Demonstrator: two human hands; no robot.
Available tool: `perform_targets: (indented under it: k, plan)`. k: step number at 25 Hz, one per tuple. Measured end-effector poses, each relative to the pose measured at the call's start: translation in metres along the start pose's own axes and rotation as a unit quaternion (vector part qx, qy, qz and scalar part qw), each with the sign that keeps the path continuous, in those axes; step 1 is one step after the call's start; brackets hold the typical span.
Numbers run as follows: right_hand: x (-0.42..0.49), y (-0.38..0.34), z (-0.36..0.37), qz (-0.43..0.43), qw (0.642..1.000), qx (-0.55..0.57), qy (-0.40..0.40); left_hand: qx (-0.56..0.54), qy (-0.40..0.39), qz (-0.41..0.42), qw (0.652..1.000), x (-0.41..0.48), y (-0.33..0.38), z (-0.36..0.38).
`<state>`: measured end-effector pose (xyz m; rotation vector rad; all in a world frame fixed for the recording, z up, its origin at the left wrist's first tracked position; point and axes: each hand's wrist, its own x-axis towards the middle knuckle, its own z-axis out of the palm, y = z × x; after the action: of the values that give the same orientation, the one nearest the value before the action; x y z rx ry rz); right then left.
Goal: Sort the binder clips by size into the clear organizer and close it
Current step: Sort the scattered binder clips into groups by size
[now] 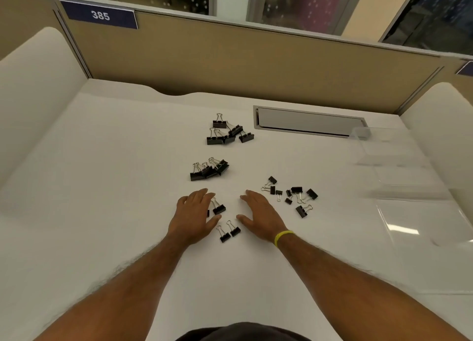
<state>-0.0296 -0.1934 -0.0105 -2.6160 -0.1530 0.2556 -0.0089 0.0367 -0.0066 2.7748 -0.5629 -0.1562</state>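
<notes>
Head camera, looking down on the white desk. Both hands are low over its middle, palms down, fingers straight and spread, and I see neither one holding anything. The left hand has its fingertips right at a medium binder clip; I cannot tell whether they touch it. Something small and black peeks out from under that hand's edge, too hidden for me to name. The right hand, with a yellow wristband on its wrist, lies flat just beside it.

Between the two thumbs sits a pair of medium clips, side by side with their wire handles pointing away from me. Just beyond the left hand is a tight pile of bigger clips. Farther on, toward the far edge, is a second heap of large clips. Right of the right hand lies a loose scatter of small clips, well apart from the piles.

The clear organizer lies along the desk's right edge. It is see-through and hard to read, but its lid looks folded open toward the near edge. At the far edge there is a grey cable hatch, then a tan partition carrying a blue plate marked 385.
</notes>
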Motion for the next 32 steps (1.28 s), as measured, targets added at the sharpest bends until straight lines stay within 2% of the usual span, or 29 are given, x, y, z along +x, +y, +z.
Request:
perform_targets:
  k: [6, 10, 14, 17, 19, 26, 32]
  plan:
    - [-0.02, 0.013, -0.005, -0.004, 1.0, -0.012, -0.005, 0.005, 0.001, 0.028, 1.0, 0.009, 0.022, 0.004]
    - [-0.032, 0.03, -0.019, 0.007, 0.999, -0.004, 0.052, 0.005, -0.002, 0.041, 0.999, 0.015, 0.039, 0.007]
    - [-0.046, 0.061, -0.037, 0.104, 0.983, -0.047, 0.143, 0.004, -0.001, 0.06, 0.998, 0.02, 0.053, 0.011]
    - [-0.057, 0.084, -0.048, 0.198, 0.97, -0.055, 0.132, 0.009, -0.003, 0.07, 0.997, 0.023, 0.063, 0.014]
    - [-0.064, 0.094, -0.05, 0.227, 0.967, -0.031, 0.109, 0.007, -0.004, 0.073, 0.997, 0.024, 0.068, 0.016]
    - [-0.074, 0.098, -0.041, 0.189, 0.973, 0.04, 0.126, 0.014, 0.01, 0.097, 0.995, 0.03, 0.082, 0.02]
    - [-0.079, 0.091, -0.04, 0.136, 0.977, 0.096, 0.136, -0.03, 0.017, 0.117, 0.993, 0.039, 0.114, 0.019]
